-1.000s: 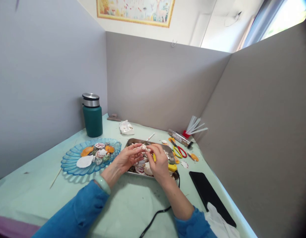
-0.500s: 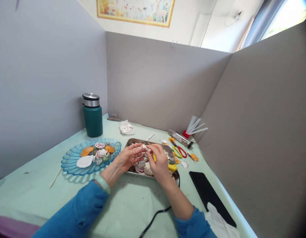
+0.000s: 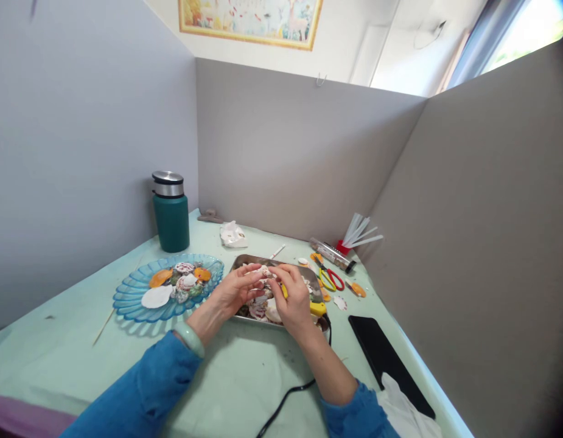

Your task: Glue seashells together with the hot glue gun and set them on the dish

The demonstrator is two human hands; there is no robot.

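Note:
Between the fingertips of my left hand point(image 3: 237, 288) and my right hand point(image 3: 291, 298) is a small white seashell point(image 3: 265, 271) with reddish-brown speckles. Both hands pinch it, one from each side, above a metal tray point(image 3: 241, 261). Shells point(image 3: 258, 310) fill much of this tray, partly hidden by my hands. A yellow glue gun point(image 3: 317, 309) lies at the tray's right side, mostly behind my right hand, and a black cord leads off from it. Left of my hands stands a blue scalloped plate point(image 3: 130, 291) with orange, white and striped shells on it.
A green bottle point(image 3: 171, 222) stands behind the plate. Scissors point(image 3: 330, 278), loose shells point(image 3: 339, 302), a clear tube point(image 3: 331, 254) and glue sticks point(image 3: 356, 231) lie at the right. A black phone-like slab point(image 3: 386, 359) and white tissue point(image 3: 402, 404) are nearer me. Grey partitions enclose the table.
The shell has turned slightly between my fingertips. My hands and everything on the table stay in nearly the same place.

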